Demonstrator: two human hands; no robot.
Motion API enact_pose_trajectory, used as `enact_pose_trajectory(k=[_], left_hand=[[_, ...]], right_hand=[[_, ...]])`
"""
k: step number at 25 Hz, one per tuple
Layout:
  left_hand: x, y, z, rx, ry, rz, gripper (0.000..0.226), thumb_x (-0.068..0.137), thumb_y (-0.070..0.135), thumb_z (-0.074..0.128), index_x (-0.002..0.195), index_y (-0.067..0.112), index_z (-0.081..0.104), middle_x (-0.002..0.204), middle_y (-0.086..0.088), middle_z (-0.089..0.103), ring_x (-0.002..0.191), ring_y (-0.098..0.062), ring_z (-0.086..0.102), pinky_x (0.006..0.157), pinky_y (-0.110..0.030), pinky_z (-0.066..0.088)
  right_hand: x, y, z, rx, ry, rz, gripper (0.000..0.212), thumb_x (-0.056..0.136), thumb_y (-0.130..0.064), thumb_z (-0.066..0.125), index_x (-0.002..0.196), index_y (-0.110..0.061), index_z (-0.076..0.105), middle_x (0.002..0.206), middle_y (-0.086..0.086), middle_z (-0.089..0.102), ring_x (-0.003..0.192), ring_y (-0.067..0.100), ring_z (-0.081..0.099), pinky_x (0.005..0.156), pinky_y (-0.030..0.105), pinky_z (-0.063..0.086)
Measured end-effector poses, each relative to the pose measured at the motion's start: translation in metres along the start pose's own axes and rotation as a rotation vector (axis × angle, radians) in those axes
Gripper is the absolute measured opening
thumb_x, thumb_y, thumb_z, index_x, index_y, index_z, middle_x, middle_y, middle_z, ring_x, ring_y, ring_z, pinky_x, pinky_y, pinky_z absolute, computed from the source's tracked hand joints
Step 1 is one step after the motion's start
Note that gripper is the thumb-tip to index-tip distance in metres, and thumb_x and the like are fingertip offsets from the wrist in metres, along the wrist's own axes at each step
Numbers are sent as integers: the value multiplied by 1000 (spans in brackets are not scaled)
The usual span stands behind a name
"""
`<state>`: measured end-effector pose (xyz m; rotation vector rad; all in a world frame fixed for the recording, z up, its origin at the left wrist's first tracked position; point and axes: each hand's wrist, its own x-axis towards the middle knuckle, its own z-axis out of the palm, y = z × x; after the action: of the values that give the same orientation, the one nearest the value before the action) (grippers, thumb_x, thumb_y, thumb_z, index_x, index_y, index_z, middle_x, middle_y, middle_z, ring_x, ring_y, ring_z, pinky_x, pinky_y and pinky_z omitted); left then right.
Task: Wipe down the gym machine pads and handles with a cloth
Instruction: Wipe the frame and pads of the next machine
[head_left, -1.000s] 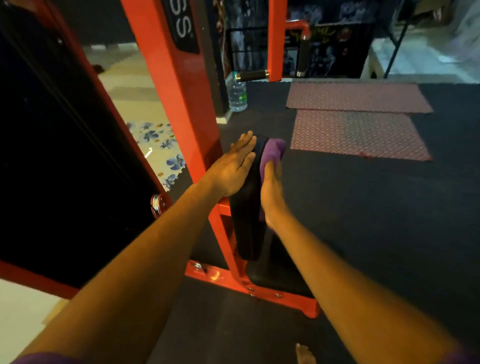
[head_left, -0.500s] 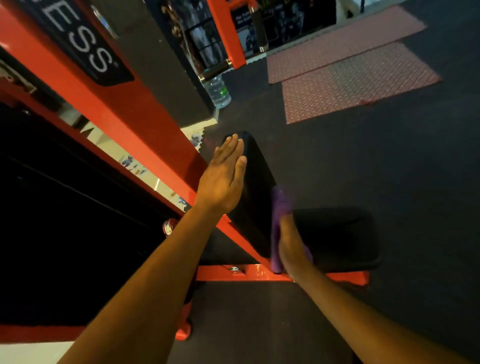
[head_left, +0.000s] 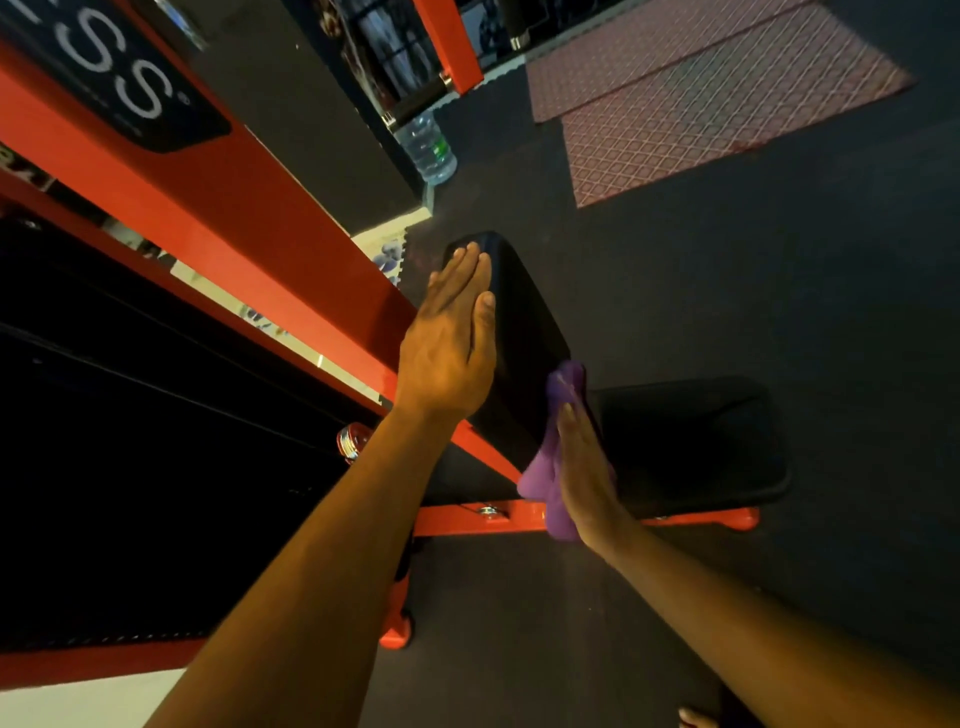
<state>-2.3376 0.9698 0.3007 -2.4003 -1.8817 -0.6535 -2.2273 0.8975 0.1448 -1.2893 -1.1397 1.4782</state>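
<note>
Dark rubber floor (head_left: 675, 322) ran under the red frame (head_left: 291, 228) of the machine, with two patterned mats (head_left: 691, 98) and a water bottle (head_left: 428, 148) farther back.

An upright back pad (head_left: 524, 338) stood on the frame, its long axis running from the base near the seat pad (head_left: 691, 441) up and away from the person. The left hand (head_left: 449, 353) lay flat on the frame-side face of the back pad, fingers straight and together, gripping nothing. The right hand (head_left: 584, 467) was flat too, fingers straight, pressing a purple cloth (head_left: 550, 457) against the opposite face, down at the pad's lower end, just beside the seat pad. The cloth sat between palm and pad, bunched, with its ends sticking out above the fingertips and below the heel of the hand.

So the pad stood between the two hands, and most of the face being wiped lay ahead of the right fingertips, upward along the long axis. The next stroke would probably need to travel that way, the left hand bracing. The seat pad lay to the right of the cloth, nearer the right hand than the left. No handle could be told for sure.
</note>
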Motion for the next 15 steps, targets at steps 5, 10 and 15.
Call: enact_pose_trajectory(k=[5,10,15], left_hand=[[1,2,-1,-7,-24,13,55,111,37,23,159,13,36,167,-3,31,156,-11,20,129,-30,15],[0,-2,1,-12,16,32,55,110,36,25,157,10,40,165,-6,35,155,-13,24,129,-30,15],[0,-3,2,-10,40,43,51,110,30,31,154,7,44,162,-9,39,154,-17,29,128,-28,16]], right_hand=[[58,30,-16,284,108,99,47,111,-35,27,149,-14,43,155,-1,43,145,2,34,117,17,25],[37,18,-45,262,196,124,42,109,-46,28,138,-28,53,123,-15,62,130,10,54,100,19,43],[103,-60,-22,206,-105,-391,46,112,-16,22,155,0,24,158,0,27,139,-10,35,115,16,29]])
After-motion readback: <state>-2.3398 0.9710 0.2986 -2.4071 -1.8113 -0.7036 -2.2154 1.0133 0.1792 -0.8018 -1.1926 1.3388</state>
